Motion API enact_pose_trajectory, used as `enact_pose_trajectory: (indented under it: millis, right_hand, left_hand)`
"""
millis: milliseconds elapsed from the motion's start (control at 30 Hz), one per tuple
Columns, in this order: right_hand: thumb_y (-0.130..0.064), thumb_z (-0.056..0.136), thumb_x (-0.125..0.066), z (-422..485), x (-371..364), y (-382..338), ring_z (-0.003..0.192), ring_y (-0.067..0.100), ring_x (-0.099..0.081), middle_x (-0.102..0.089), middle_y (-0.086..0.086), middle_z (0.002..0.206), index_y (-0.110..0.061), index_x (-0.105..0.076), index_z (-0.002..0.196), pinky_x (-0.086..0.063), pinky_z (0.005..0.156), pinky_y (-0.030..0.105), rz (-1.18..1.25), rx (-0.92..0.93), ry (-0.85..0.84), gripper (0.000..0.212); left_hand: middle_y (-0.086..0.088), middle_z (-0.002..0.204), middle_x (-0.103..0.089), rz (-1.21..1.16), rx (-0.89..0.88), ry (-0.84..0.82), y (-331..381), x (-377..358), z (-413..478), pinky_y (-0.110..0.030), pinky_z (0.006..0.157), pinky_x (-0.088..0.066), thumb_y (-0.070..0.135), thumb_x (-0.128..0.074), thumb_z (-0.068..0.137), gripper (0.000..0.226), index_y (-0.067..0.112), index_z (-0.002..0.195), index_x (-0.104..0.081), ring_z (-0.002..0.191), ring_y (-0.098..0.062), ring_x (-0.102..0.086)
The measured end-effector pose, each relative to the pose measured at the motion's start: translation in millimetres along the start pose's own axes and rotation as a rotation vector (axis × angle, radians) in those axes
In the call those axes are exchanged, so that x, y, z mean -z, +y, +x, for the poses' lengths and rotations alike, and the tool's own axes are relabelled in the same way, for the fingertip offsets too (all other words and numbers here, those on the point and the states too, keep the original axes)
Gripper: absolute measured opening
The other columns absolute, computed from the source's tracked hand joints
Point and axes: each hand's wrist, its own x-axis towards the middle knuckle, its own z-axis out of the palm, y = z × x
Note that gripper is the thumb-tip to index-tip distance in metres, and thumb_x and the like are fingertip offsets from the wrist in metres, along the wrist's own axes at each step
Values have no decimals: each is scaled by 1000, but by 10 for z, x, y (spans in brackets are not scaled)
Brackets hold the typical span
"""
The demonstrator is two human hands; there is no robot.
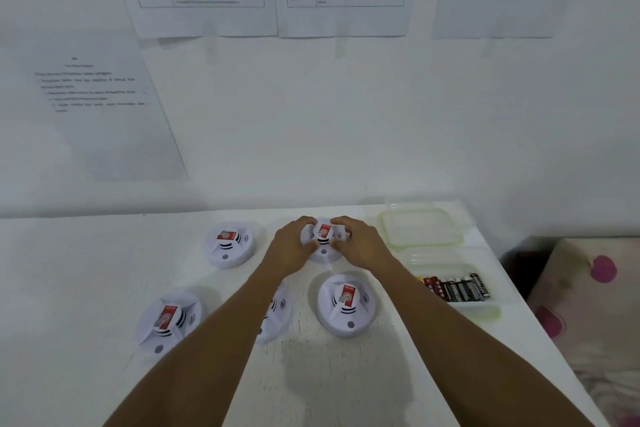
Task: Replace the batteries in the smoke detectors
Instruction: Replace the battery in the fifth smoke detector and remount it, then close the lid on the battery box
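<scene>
On the white table (69, 288), starting toward its left edge, a near-left detector (166, 319) lies face up with a red label on its raised centre, and a far-left detector (228, 244) sits beyond it toward the back edge. Next comes a half-hidden detector (277, 308), mostly covered by the left forearm. The left hand (294, 243) and right hand (356, 241) are close together, fingers curled around opposite sides of the far middle detector (323, 239), which sits near the back edge. A near-right detector (346, 305) lies just in front of it. These look like light, hollow shells of stiff, smooth plastic, so they probably slide on the tabletop unless pinned. The rim seems the safest hold: one hand steadying the base while the other turns or lifts the cap, keeping off the vent slots and the label. Toward the right edge a clear lid (422, 229) lies by the back corner, and nearer is a clear tray (485, 305) holding a row of batteries (457, 288). They are small, smooth and likely to roll, so each is best pinched at mid-length.
</scene>
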Motion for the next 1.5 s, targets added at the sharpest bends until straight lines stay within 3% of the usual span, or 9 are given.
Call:
enact_pose_trajectory:
  millis: [67,200,400,533,633,933,1200,1367,1500]
  right_hand:
    - [-13,93,-59,-119,147,-76,113,23,-59,-62,6,127,-13,-59,127,-44,92,25,35,40,73,34]
    - [-13,92,-62,-532,523,49,85,0,-64,-70,-8,101,-24,-69,109,-46,72,6,256,96,348,22]
    - [-13,91,-62,-1128,1131,826,83,5,-62,-68,-15,92,-25,-70,101,-46,77,16,121,37,540,17]
    - [-14,90,-62,-1345,1255,1422,100,21,-59,-66,-1,108,-22,-67,109,-45,87,31,53,-136,503,22]
    - [-13,91,-61,-1451,1238,1629,85,16,-65,-68,-1,107,-23,-66,108,-50,81,26,216,-169,425,20]
    - [-20,94,-58,-1447,1285,1928,87,17,-64,-70,4,104,-21,-63,114,-49,82,29,241,-217,339,20]
    - [-29,75,-79,-1362,1207,1871,93,20,-57,-60,0,98,-23,-44,136,-49,84,33,56,-358,161,71]
    - [-1,71,-79,-1417,1358,1936,87,28,-63,-63,15,104,-10,-46,138,-56,86,45,528,-498,202,75]
    - [7,78,-72,-1634,1590,1900,66,23,-56,-59,16,71,-6,-38,142,-49,65,32,810,-490,150,74]
  left_hand:
    - [-5,101,-65,-93,-2,80,63,-14,-14,-36,94,-44,44,-61,80,39,10,100,-63,91,-15,-56]
    - [5,133,-55,-64,-210,278,373,-162,-209,-23,104,-31,28,-70,87,49,17,132,-54,123,-12,-47]
    - [17,145,-40,-194,-329,-45,1046,-716,-581,-20,107,-30,44,-78,78,78,39,143,-35,131,1,-37]
    - [14,155,-28,-135,-264,-119,1212,-1103,-649,-32,116,-26,56,-83,65,104,39,149,-24,141,-6,-26]
    - [10,157,-24,-126,-189,-117,1291,-1258,-645,-33,115,-27,54,-88,58,116,36,151,-20,142,-10,-26]
    - [14,137,-40,-238,-151,23,1191,-1242,-719,-30,99,-48,50,-92,50,110,39,141,-32,119,1,-48]
    - [15,138,-39,-251,-126,61,1077,-995,-858,-29,98,-48,35,-94,55,105,38,140,-32,123,-6,-47]
    - [15,137,-39,-268,-126,58,1065,-966,-911,-36,100,-50,35,-94,55,107,37,141,-30,123,-6,-47]
    - [15,137,-40,-284,-131,45,1048,-971,-915,-31,100,-48,38,-94,53,108,39,141,-30,122,2,-46]
